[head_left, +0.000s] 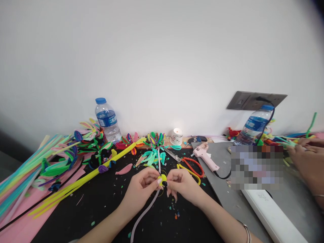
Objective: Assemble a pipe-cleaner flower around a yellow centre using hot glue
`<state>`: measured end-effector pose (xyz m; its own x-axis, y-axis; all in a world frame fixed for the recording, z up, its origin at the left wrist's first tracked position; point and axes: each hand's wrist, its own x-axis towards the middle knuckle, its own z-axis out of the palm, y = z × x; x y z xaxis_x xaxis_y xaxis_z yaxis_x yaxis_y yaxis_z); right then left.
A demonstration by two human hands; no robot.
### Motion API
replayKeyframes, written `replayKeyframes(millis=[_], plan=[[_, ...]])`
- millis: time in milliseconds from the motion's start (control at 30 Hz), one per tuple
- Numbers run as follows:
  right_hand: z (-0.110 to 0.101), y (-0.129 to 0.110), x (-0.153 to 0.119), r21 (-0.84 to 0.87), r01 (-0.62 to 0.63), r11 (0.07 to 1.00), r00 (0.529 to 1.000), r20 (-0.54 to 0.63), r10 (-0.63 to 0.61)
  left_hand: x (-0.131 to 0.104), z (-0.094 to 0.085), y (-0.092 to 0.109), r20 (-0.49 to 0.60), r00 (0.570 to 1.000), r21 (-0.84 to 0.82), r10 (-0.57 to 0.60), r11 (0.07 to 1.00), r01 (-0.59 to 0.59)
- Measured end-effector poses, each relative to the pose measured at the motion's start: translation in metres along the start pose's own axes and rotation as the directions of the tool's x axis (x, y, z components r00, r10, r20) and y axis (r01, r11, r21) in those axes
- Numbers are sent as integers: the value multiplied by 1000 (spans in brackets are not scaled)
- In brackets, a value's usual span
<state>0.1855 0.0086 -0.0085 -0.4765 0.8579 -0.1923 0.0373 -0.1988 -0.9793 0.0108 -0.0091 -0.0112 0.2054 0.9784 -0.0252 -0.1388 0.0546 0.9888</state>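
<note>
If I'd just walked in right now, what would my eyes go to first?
Probably the small yellow-and-black piece pinched between the left hand and right hand, low in the middle. Next, perhaps, the long yellow fuzzy sticks slanting across the left side. The pink glue gun stands out too, lying beyond the right hand.

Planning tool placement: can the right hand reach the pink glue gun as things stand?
Probably yes: only low-lying scissors seem to sit between the right hand and the glue gun, but that hand is pinching the yellow piece.
</note>
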Motion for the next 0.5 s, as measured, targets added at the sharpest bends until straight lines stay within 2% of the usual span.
replayKeyframes(millis=[500], plan=[[1,-6,2,-17,-2,1000,998,-56,1,1,-1,-7,-23,1000,-60,4,998,-5]])
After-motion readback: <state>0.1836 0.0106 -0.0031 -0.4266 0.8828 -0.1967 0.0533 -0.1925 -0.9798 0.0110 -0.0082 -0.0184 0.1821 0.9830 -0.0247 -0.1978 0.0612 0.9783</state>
